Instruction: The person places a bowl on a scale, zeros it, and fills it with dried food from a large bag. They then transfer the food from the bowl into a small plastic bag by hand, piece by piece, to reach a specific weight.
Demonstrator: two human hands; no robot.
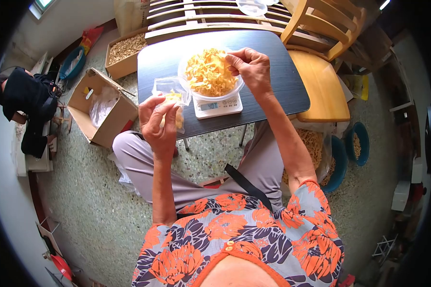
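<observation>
On the dark table [273, 62] a white digital scale [219, 111] bears a clear bowl [238, 89] heaped with yellow dried pieces [208, 71]. My left hand [157, 122] pinches the edge of a small clear plastic bag [171, 85], which has some yellow pieces inside and hangs at the table's front edge, left of the scale. At the bowl's upper right rim is my right hand [252, 69], thumb and fingertips pressed together; whatever lies between them is too small to make out.
A wooden chair [318, 86] stands right of the table. Cardboard boxes [88, 110] lie on the floor to the left. Teal basins [357, 143] are at the lower right. Behind the table is a slatted bench [191, 19]. Another person [28, 100] sits at the far left.
</observation>
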